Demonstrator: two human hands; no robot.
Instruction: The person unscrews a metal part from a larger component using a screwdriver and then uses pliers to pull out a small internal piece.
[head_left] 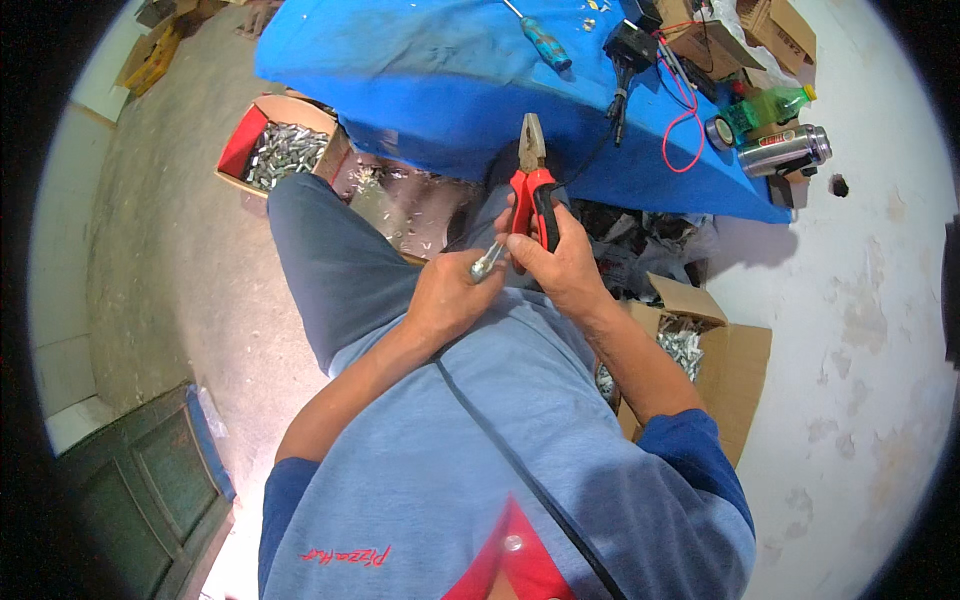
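Combination pliers [522, 195] with red and black handles are gripped in my right hand [568, 262], jaws pointing up and away from me and looking closed. My left hand [448, 292] is closed on a small, shiny metal piece [488, 262] with something whitish in it; its exact kind is too small to tell. Both hands are close together above my lap, the metal piece just left of the plier handles. My left fingers curl under and are partly hidden.
Ahead is a table covered in blue cloth [400, 80], bearing a screwdriver [545, 43], a black adapter [630, 45], a green bottle [775, 108] and a steel flask [785, 150]. A box [238, 143] of small metal parts stands left; another open carton [738, 385] stands right.
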